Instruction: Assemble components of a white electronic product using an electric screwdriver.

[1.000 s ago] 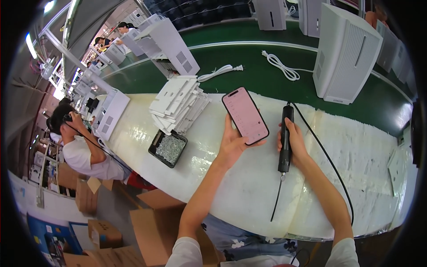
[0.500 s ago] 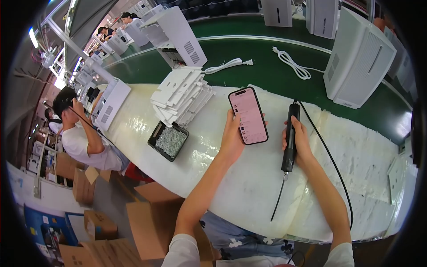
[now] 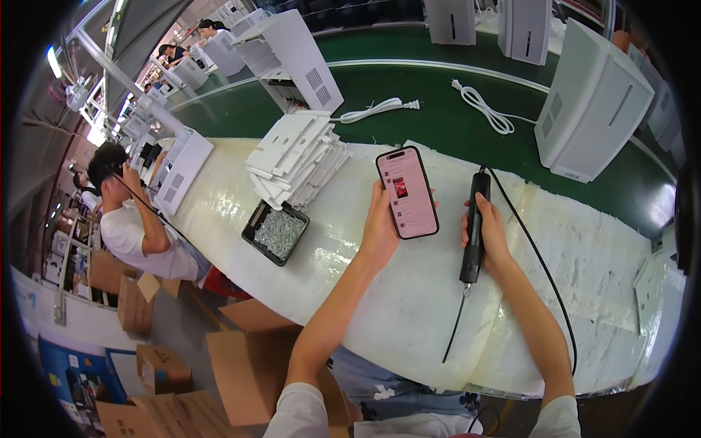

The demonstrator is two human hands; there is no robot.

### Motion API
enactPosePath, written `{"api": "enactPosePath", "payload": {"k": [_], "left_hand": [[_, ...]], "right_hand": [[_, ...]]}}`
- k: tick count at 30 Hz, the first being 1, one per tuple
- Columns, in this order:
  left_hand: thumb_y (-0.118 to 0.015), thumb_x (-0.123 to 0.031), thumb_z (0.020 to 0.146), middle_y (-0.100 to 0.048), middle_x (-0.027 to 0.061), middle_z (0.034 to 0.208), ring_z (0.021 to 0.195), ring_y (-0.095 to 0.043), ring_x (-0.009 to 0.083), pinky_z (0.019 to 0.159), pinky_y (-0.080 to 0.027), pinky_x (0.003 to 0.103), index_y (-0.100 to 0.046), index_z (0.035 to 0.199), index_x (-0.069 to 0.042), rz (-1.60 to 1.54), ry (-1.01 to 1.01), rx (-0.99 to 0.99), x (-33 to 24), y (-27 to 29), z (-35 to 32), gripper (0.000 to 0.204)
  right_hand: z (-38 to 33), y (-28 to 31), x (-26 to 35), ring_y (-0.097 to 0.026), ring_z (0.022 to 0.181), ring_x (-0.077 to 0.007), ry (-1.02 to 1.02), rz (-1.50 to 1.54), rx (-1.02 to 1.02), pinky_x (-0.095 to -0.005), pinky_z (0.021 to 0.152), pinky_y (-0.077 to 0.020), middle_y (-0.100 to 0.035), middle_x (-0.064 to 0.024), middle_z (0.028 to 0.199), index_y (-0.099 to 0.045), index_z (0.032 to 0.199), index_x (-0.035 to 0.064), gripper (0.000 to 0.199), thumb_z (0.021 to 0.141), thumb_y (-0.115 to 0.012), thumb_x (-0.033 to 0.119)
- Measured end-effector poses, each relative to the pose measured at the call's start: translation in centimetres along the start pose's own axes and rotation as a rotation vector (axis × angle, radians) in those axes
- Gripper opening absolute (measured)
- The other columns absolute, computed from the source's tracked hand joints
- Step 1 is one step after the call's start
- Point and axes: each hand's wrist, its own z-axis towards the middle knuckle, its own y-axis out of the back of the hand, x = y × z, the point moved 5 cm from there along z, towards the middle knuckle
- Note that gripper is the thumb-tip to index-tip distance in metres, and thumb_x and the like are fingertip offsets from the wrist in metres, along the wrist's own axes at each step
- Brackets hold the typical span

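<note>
My left hand is wrapped round a smartphone with a dark frame and a lit, pinkish screen; the thumb rests along its left edge. In my right hand is a black electric screwdriver, its bit end toward me and a thin cord running from its far end. Both are above the white-covered worktable. Left of the phone stand a stack of white plastic panels and a black tray of small metal screws.
Beyond the table lies a green conveyor belt, carrying white appliance housings and coiled white power cables. At left sits a co-worker in a white shirt. Open cardboard boxes stand on the floor beside me.
The phone's screen now shows a red picture among its lines. My hands have hardly moved, and both keep their hold.
</note>
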Motion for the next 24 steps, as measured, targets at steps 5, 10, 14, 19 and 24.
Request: {"api": "enactPosePath", "payload": {"k": [5,10,14,19,24], "left_hand": [[-0.034,-0.039,0.109,-0.059,0.0184,0.133,0.114,-0.066,0.0342,0.098,-0.053,0.046,-0.035,0.135,-0.014,0.012,-0.002,0.024,0.29,0.02,0.2,0.036],[-0.035,-0.041,0.109,-0.06,0.0181,0.131,0.114,-0.066,0.0339,0.098,-0.053,0.045,-0.035,0.135,-0.014,-0.002,0.01,0.005,0.55,0.18,0.31,0.038],[-0.032,-0.046,0.108,-0.059,0.0174,0.133,0.118,-0.063,0.0346,0.101,-0.051,0.046,-0.037,0.141,-0.017,0.058,0.012,0.006,0.34,0.04,0.29,0.044],[-0.032,-0.046,0.108,-0.058,0.0177,0.134,0.119,-0.063,0.0348,0.102,-0.05,0.047,-0.035,0.142,-0.017,0.053,0.011,0.026,0.01,-0.36,0.12,0.044],[-0.035,-0.038,0.108,-0.06,0.0186,0.13,0.114,-0.066,0.035,0.098,-0.053,0.047,-0.035,0.133,-0.015,-0.009,0.012,-0.015,0.2,-0.15,-0.06,0.034]], "right_hand": [[0.02,0.07,0.04,-0.05,0.046,-0.0138,0.008,-0.007,0.002,-0.0292,0.044,-0.045,-0.051,-0.0042,0.067,-0.046,0.11,0.0037,0.046,0.103,-0.048,0.049],[-0.08,-0.17,0.21,-0.05,0.047,-0.0132,-0.01,-0.022,-0.006,-0.0286,0.044,-0.045,-0.051,-0.0038,0.068,-0.046,0.111,0.0034,0.047,0.103,-0.048,0.05],[0.08,-0.2,0.33,-0.05,0.047,-0.013,-0.003,-0.016,0.005,-0.0286,0.044,-0.0451,-0.051,-0.0039,0.068,-0.046,0.112,0.0034,0.047,0.103,-0.049,0.049],[0.06,-0.07,0.36,-0.05,0.047,-0.0133,-0.003,-0.01,-0.005,-0.0292,0.044,-0.0453,-0.051,-0.0043,0.069,-0.046,0.111,0.0036,0.046,0.103,-0.049,0.048],[-0.11,-0.03,-0.02,-0.05,0.047,-0.0139,-0.013,-0.005,-0.004,-0.03,0.044,-0.0454,-0.051,-0.0045,0.069,-0.046,0.111,0.0041,0.043,0.104,-0.048,0.047]]}}
